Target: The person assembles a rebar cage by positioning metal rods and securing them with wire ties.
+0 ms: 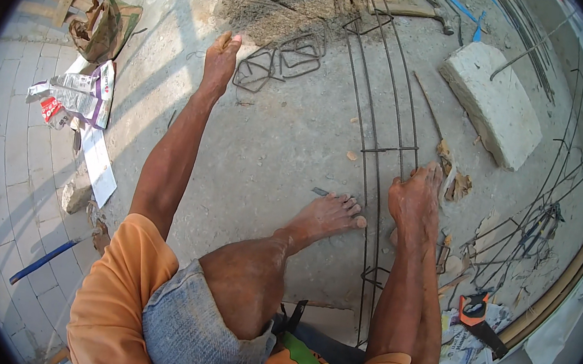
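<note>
A long cage of thin steel rebar (377, 113) runs away from me over the concrete, with square stirrups tied across its bars. My right hand (414, 195) is closed round its right-hand bar, a little nearer me than a cross stirrup (389, 149). Stretched out to the far left, my left hand (220, 64) has its fingers drawn together; what they hold, if anything, is too small to make out. Beside it lie several loose bent-wire stirrups (275, 63). My bare foot (327, 218) rests just left of the cage.
Sand (282, 0) is heaped at the far end, with a hammer (419, 13) beside it. A concrete slab (491, 103) lies at right. Nearer are tangled rebar (535, 229) and a handsaw (479, 319). Torn bags (91, 93) and a blue rod (43, 262) lie left.
</note>
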A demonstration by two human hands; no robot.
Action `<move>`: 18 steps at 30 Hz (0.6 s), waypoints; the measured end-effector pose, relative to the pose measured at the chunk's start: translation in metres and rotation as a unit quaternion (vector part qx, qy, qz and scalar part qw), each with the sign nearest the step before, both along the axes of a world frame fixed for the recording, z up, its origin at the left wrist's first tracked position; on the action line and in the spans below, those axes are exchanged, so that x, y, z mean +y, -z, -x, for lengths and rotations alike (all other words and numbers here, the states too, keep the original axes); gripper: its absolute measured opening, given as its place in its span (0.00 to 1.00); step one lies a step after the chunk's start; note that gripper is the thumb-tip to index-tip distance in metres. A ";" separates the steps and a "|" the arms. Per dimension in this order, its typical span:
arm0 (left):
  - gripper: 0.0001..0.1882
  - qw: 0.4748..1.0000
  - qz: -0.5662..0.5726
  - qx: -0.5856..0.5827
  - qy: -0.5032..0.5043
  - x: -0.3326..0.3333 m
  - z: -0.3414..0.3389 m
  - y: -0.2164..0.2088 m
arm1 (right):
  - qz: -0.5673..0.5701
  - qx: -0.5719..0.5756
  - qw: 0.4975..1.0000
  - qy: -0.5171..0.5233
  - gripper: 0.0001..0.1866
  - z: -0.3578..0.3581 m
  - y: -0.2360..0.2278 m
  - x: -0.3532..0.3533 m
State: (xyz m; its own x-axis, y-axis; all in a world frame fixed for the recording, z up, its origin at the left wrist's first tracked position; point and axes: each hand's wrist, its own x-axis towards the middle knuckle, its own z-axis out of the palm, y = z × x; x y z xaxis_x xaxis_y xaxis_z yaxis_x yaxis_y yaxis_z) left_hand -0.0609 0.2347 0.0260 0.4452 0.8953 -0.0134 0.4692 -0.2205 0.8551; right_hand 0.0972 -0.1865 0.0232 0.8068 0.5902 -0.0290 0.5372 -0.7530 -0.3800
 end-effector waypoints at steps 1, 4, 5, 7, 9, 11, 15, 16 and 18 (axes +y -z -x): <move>0.34 1.000 0.029 0.007 -0.001 -0.018 -0.002 -0.001 | 0.008 -0.004 1.000 0.008 0.20 -0.001 0.004 -0.004; 0.32 0.984 0.169 -0.027 0.045 -0.081 0.002 -0.012 | 0.017 -0.037 0.999 0.018 0.23 0.005 -0.005 -0.001; 0.33 0.972 0.218 -0.021 0.090 -0.102 0.008 -0.018 | 0.017 0.008 0.999 0.029 0.24 0.015 -0.016 0.013; 0.34 0.932 0.316 -0.020 0.180 -0.156 0.001 -0.025 | 0.008 0.044 0.998 0.053 0.27 0.030 -0.026 0.021; 0.35 0.904 0.363 -0.023 0.224 -0.200 -0.023 -0.020 | -0.011 0.077 0.995 0.068 0.30 0.021 -0.043 0.020; 0.35 0.842 0.467 -0.023 0.269 -0.230 -0.031 -0.013 | 0.061 0.314 0.946 0.042 0.30 0.012 -0.071 0.027; 0.29 0.782 0.552 -0.054 0.284 -0.268 -0.060 -0.010 | 0.028 0.137 0.988 0.062 0.27 -0.003 -0.027 -0.008; 0.25 0.787 0.551 -0.070 0.270 -0.271 -0.060 -0.011 | -0.002 0.242 0.968 0.072 0.27 -0.008 -0.021 -0.009; 0.15 0.808 0.541 -0.084 0.215 -0.273 -0.060 -0.017 | -0.031 0.342 0.936 0.080 0.27 -0.005 -0.021 -0.008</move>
State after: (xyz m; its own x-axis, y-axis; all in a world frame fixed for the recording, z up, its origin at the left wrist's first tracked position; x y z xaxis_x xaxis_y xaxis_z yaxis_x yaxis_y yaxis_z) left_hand -0.0014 -0.0386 0.0427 0.7895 0.1609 -0.5923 0.4052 0.5881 0.6999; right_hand 0.1025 -0.1941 0.0444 0.6904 0.4812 -0.5401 0.0346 -0.7677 -0.6398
